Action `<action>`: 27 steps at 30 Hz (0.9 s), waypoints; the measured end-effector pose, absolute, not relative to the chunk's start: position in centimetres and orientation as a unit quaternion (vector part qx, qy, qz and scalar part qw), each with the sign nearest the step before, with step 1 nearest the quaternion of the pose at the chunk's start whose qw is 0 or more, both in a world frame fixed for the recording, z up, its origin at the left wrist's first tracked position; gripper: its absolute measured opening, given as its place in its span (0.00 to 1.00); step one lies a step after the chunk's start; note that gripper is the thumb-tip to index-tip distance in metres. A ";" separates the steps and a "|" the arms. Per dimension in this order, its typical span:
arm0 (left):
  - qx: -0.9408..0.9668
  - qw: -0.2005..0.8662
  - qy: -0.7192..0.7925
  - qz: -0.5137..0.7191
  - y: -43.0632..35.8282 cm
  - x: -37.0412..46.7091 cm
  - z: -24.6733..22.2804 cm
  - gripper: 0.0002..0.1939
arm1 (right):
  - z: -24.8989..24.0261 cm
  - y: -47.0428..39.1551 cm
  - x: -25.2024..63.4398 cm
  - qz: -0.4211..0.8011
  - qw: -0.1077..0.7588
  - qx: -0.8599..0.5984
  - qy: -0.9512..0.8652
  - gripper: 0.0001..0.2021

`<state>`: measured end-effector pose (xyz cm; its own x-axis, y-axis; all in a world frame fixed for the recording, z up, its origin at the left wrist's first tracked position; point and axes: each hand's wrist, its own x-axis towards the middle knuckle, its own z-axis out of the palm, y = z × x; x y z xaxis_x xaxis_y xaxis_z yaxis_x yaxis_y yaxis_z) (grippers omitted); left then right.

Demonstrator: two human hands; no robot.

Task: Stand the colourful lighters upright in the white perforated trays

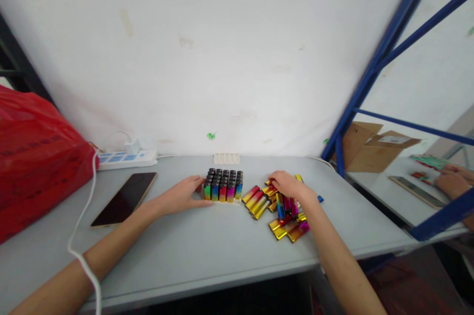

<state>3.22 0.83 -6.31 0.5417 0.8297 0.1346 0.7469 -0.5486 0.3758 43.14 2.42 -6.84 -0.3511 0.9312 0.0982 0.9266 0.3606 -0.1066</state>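
Black-topped lighters (223, 185) with metallic, many-coloured bodies stand upright in close rows in a pale tray (237, 203). My left hand (188, 191) is at the tray's left side, thumb along the front corner and fingers at the side, gripping it. To the right lies a loose heap of similar lighters (258, 201), gold, red, blue and pink, on their sides. Over the far part of this heap is my right hand (287, 184), fingers curled down among the lighters. Its fingertips are partly hidden, so what they pinch cannot be made out.
A white slotted tray (226, 158) rests by the wall. On the left are a phone (126, 199), a power strip (128, 158), a white cable (79, 251) and a red bag (40, 157). Beyond a blue metal frame (370, 73) are a cardboard box (374, 147) and another person's hands (454, 181).
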 end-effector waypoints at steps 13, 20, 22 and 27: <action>0.865 0.143 0.456 0.155 0.7 3.3 -6.0 0.31 | -5.6 2.6 42.2 0.062 0.215 -0.572 -0.789 0.15; 0.868 0.137 0.454 0.149 0.9 3.2 -6.4 0.32 | -5.1 2.3 39.6 0.178 0.454 -0.492 -0.721 0.21; 0.868 0.139 0.452 0.154 0.9 3.1 -6.5 0.33 | -5.2 2.1 38.6 0.237 0.478 -0.472 -0.702 0.25; 0.869 0.136 0.452 0.150 0.9 3.1 -6.4 0.33 | -5.6 1.1 36.4 0.464 0.490 -0.399 -0.621 0.27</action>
